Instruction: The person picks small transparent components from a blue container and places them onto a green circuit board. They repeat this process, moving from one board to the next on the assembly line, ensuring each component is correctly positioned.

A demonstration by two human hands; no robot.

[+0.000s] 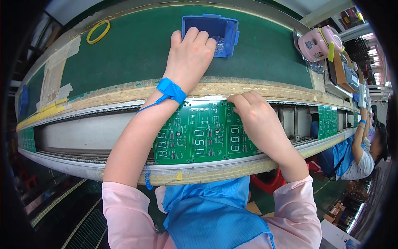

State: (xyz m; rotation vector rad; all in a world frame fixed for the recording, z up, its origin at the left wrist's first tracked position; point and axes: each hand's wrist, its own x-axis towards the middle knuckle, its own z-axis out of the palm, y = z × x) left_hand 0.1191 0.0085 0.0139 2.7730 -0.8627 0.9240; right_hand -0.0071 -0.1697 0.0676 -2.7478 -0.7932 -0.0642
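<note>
My left hand [191,52] reaches over the near side of a blue plastic bin [226,31]. Its fingers curl down inside, closed, and the fingertips are hidden. Small clear, shiny parts [219,43] lie in the bin. Around my left wrist is a blue anti-static strap [171,90] with a coiled cord. Below that forearm, a green printed circuit board [203,143] with digit outlines and a few small components rests on the conveyor rails. My right hand [255,114] bends over the board's right part, fingers closed near its far edge; whatever they pinch is hidden.
The conveyor's wooden near rail [224,173] runs in front of me. More green boards [327,121] sit along the line on both sides. A yellow tape ring [98,32] lies far left; a pink container [319,43] stands far right. Another person [365,157] works at the right.
</note>
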